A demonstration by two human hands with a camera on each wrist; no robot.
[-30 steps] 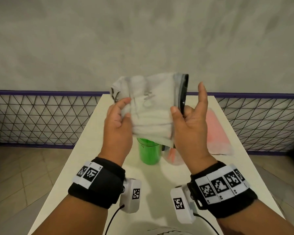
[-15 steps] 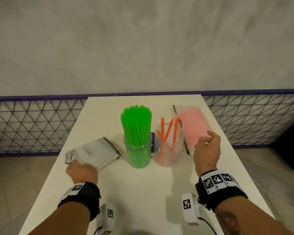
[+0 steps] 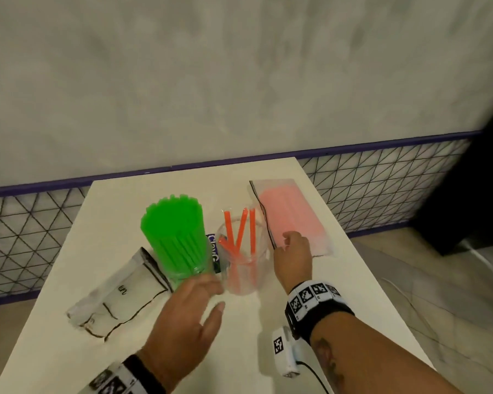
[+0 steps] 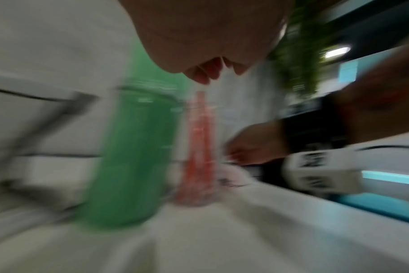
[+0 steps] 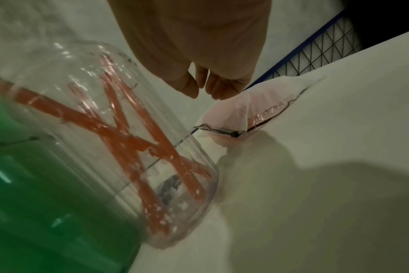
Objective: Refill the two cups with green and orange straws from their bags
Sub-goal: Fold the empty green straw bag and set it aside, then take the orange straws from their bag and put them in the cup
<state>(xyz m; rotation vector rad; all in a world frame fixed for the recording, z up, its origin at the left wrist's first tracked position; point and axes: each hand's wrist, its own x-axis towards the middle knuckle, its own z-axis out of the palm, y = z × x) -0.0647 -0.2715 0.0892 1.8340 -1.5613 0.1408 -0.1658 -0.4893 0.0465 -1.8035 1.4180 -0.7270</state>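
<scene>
A clear cup (image 3: 180, 268) packed full of green straws (image 3: 172, 223) stands mid-table. Right beside it a clear cup (image 3: 241, 274) holds only a few orange straws (image 3: 234, 237). The bag of orange straws (image 3: 291, 211) lies flat at the right. My right hand (image 3: 291, 244) hovers over its near end with loosely curled fingers (image 5: 222, 90), holding nothing. My left hand (image 3: 208, 294) is spread open low in front of the two cups, its fingers near the orange cup's base. The left wrist view is blurred by motion.
An empty clear bag (image 3: 117, 300) with a black zip edge lies flat on the left of the white table (image 3: 69, 351). A dark blue labelled object (image 3: 213, 251) stands behind the cups. The table's right edge is close to the orange bag.
The empty bag, held up in both hands a second ago, now lies at the left. My left hand has swung right to the cups. My right hand has moved to the orange bag.
</scene>
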